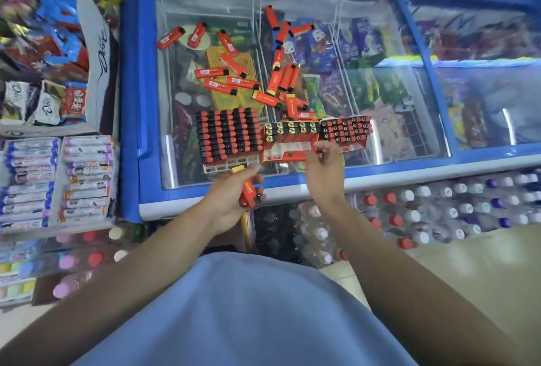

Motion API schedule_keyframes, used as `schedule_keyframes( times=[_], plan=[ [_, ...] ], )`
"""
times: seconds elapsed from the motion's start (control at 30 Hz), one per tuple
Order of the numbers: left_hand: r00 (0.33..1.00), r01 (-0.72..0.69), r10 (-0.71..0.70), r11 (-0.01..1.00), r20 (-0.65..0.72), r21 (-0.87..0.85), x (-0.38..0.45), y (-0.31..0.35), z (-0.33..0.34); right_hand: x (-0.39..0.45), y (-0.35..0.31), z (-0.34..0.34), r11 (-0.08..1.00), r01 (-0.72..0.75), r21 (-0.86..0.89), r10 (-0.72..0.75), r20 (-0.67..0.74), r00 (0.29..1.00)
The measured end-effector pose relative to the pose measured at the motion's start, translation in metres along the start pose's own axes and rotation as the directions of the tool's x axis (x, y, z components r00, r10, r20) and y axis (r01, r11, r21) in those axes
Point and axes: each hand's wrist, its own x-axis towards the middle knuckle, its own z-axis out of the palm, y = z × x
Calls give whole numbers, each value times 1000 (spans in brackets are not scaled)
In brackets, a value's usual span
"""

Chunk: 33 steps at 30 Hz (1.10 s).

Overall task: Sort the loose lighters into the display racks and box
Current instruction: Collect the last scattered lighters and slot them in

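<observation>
Left hand (231, 198) curled round a small bundle of red lighters (248, 193), yellow-capped one sticking up, just short of the near edge of the middle box (288, 143). Right hand (325, 172) at that box's near right corner, fingers bent over the rim; whether anything is pinched there can't be told (fingertips blurred). Middle box only part filled: gold-topped lighters fill its far rows, near rows bare. Full rack (228, 137) of black-and-red tops touching the box on its left, second rack (345, 131) touching on its right, all three sitting on the glass lid of the freezer (131, 102). Loose lighters (231, 73) scattered on the glass beyond the box, one cluster behind the full rack, another (282, 73) straight behind the box. Probable step: feeding the held bundle into the box's open near rows. To do it well: steady the box with the right hand so it doesn't slide on glass, pass one lighter at a time from the left, cap up to match the gold tops, seat fully before the next. Match type first, since black-capped ones likely belong to the racks. Risk: nudging the racks sideways.
</observation>
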Motion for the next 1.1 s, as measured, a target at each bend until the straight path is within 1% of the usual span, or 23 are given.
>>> schedule_keyframes(
  times=[0.1, 0.2, 0.27, 0.4, 0.6, 0.67, 0.77, 0.83, 0.93, 1.0, 1.03, 1.1],
  plan=[
    [1000, 6, -5, 999, 22, -34, -2, -2, 2, 25, 2, 12, 961, -193, 198, 193, 18, 981],
    [999, 0, 3, 998, 45, -67, -6, -4, 1, 36, -3, 26, 892, -336, 304, 318, 109, 942],
    [998, -20, 23, 998, 56, -55, -8, -6, -1, 38, -5, 31, 856, -382, 347, 356, 140, 924],
    [994, -66, 69, 997, 84, -31, -10, -7, -4, 37, -5, 34, 832, -387, 398, 333, 199, 922],
    [995, -94, 92, 993, 41, 72, -15, -7, -2, 31, -7, 35, 853, -387, 349, 315, 247, 916],
    [994, -100, 97, 991, 43, 84, -16, -6, -2, 29, -5, 37, 864, -386, 324, 317, 244, 916],
    [993, -108, 104, 991, 58, 76, -17, -5, -3, 30, -6, 40, 847, -404, 347, 337, 238, 911],
    [993, -107, 103, 992, 62, 68, -18, -5, -4, 32, -14, 42, 811, -469, 351, 389, 277, 879],
    [993, -104, 101, 993, 53, 61, -19, -6, -5, 37, -25, 43, 770, -557, 311, 454, 346, 821],
    [994, -103, 99, 993, 55, 61, -20, -7, -6, 37, -30, 40, 782, -576, 238, 480, 359, 800],
    [993, -103, 100, 993, 59, 60, -21, -7, -6, 35, -32, 37, 807, -565, 172, 483, 356, 800],
    [993, -108, 104, 992, 63, 61, -21, -6, -7, 27, -37, 27, 880, -475, 11, 435, 380, 816]
  ],
)
